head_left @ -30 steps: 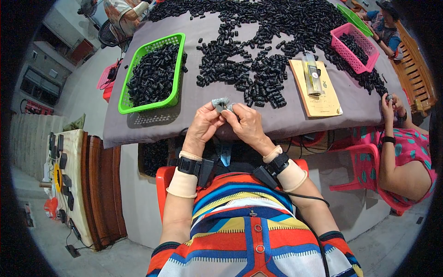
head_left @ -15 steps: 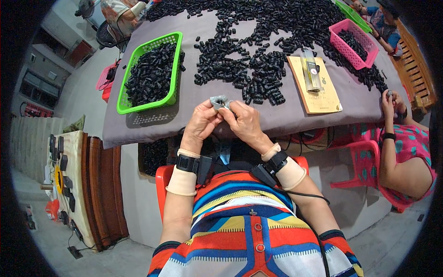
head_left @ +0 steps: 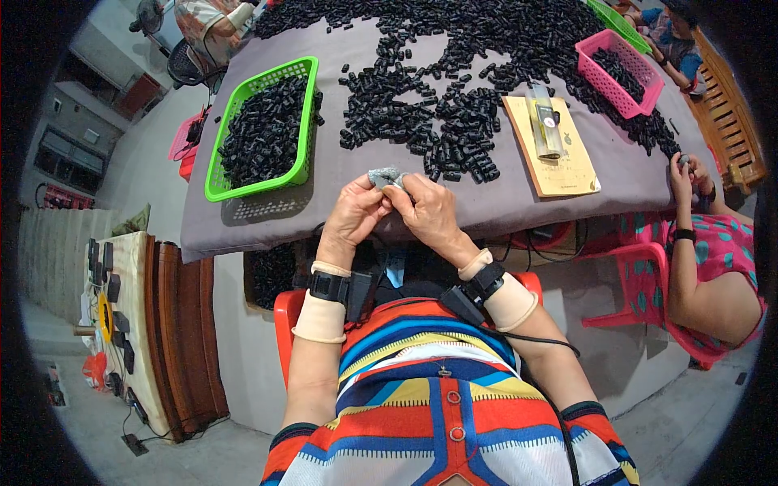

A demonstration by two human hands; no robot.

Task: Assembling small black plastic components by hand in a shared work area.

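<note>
At the table's front edge my left hand (head_left: 356,212) and my right hand (head_left: 432,212) meet, fingers pinched together. Between them is a small crumpled grey piece (head_left: 384,176) that looks like cloth; anything wrapped inside it is hidden by my fingers. Just beyond my hands lies a spread of small black cylindrical pieces (head_left: 466,130). A green plastic basket (head_left: 212,193) heaped with the same black parts stands to the left. To the right, a yellow-brown notebook (head_left: 567,182) lies under a clear flat package (head_left: 549,134).
A pink basket (head_left: 601,83) of black pieces stands at the far right, with a green basket (head_left: 620,28) behind it. At the right edge a co-worker's hands (head_left: 689,174) hold something small. Another person (head_left: 215,28) is at the far left. A pink chair (head_left: 628,283) stands right.
Both hands stay in nearly the same place. The grey piece has shifted slightly between my fingertips and now shows a little more spread over them.
</note>
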